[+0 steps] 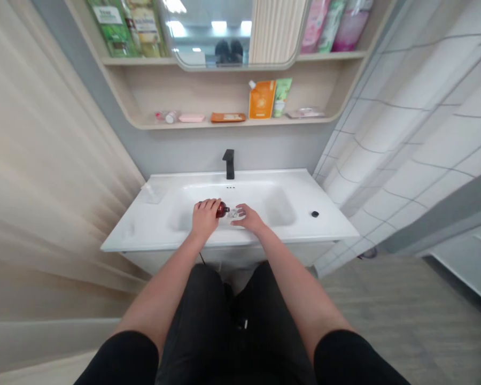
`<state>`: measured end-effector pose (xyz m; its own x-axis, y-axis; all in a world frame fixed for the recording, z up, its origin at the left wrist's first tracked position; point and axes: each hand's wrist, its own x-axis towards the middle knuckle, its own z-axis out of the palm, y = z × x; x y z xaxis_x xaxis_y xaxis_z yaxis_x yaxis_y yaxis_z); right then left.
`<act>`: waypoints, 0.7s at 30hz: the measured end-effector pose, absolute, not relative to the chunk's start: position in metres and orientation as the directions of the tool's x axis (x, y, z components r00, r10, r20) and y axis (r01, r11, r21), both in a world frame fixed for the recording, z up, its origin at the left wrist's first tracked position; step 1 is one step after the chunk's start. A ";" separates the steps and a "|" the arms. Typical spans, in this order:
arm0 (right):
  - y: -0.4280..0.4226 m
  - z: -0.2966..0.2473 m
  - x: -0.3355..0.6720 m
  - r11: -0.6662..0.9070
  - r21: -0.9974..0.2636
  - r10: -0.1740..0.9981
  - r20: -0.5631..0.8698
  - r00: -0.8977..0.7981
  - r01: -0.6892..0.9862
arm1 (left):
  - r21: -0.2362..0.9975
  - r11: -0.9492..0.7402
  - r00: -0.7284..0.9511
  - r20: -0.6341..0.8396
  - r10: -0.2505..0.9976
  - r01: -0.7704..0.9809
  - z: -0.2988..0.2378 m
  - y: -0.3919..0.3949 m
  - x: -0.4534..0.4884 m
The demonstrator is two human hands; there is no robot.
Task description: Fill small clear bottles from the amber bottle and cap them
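My left hand [204, 215] is wrapped round a small dark red-brown bottle [222, 209], tipped on its side over the front of the white sink basin [264, 198]. Just to its right, my right hand [247, 216] pinches a small clear cap or container [233, 213] at the bottle's mouth. What exactly that clear piece is I cannot make out. Both hands hover above the basin's front rim, almost touching each other.
A black faucet [228, 163] stands at the back of the basin. A small black object [315, 214] lies on the counter's right side. The wall shelf [232, 122] carries an orange pouch [261, 99], a green tube and flat packets. A tiled wall rises on the right.
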<state>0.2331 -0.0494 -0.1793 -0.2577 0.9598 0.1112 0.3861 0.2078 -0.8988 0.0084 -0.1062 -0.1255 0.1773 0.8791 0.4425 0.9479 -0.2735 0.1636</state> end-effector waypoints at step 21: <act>-0.047 -0.180 0.233 0.199 -0.903 0.964 0.110 -0.244 0.380 | 0.149 -0.261 0.174 0.435 0.883 0.954 -0.124 -0.106 0.009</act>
<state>0.2331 -0.0473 -0.1803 -0.2438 0.9636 0.1097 0.3802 0.1990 -0.9033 0.0091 -0.1063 -0.1245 0.1740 0.8834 0.4352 0.9538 -0.2611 0.1486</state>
